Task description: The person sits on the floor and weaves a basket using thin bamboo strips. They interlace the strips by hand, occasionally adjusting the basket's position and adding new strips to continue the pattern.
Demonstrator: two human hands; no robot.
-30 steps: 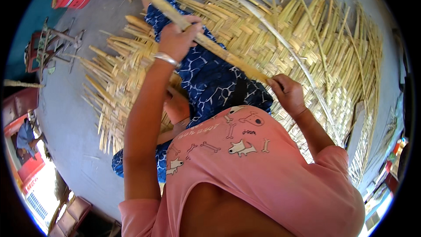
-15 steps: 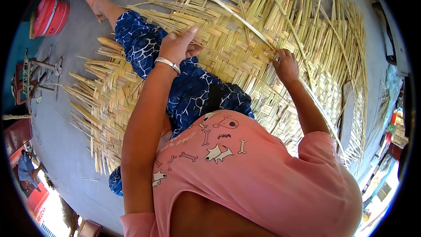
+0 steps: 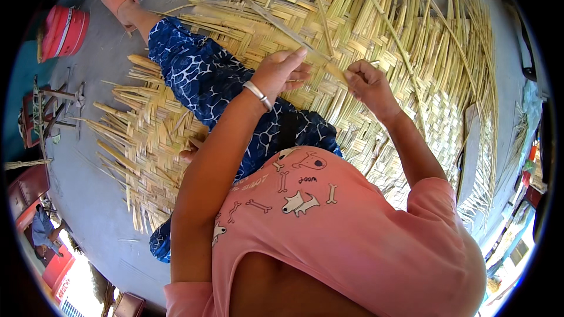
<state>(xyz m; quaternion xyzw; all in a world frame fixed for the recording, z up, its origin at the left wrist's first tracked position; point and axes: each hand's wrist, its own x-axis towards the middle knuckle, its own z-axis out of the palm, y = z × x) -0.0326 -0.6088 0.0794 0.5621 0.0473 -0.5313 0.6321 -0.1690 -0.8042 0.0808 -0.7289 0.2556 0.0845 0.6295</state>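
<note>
Grey floor (image 3: 94,199) flanks the ragged-edged woven mat (image 3: 358,38) beneath both hands (image 3: 281,76) (image 3: 371,89).

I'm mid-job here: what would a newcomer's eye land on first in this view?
Probably the big woven mat, pale yellow, spread over the grey floor on both sides of the blue patterned trousers. Then the pink shirt with its cartoon dogs, filling the lower middle; above it, the right hand pinches a yellowish strip, with the left hand, open, to its left.
</note>
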